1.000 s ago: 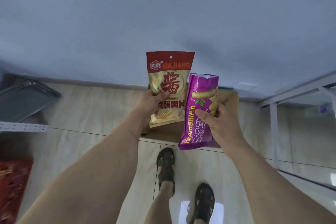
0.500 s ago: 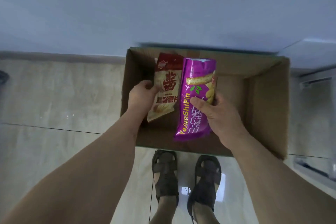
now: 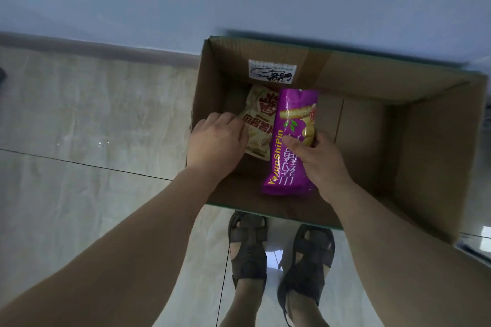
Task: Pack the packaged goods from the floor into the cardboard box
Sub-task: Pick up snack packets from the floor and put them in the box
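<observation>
Cardboard box [image 3: 414,146] open; left hand [image 3: 216,142] gripping beige chip bag [image 3: 261,125], right hand [image 3: 316,159] clamped on purple snack pouch [image 3: 291,141] (both low inside); could crush chips if squeezed.

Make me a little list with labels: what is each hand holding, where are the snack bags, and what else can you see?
Left hand: left hand grips the beige chip bag at its left edge
Right hand: right hand grips the purple snack bag around its middle
Where the bags are: both inside the open cardboard box, side by side at its left end
Box extras: white label on the far inner wall
Box spot: on the tile floor against the wall
Also seen: two feet in dark sandals in front of the box
</observation>
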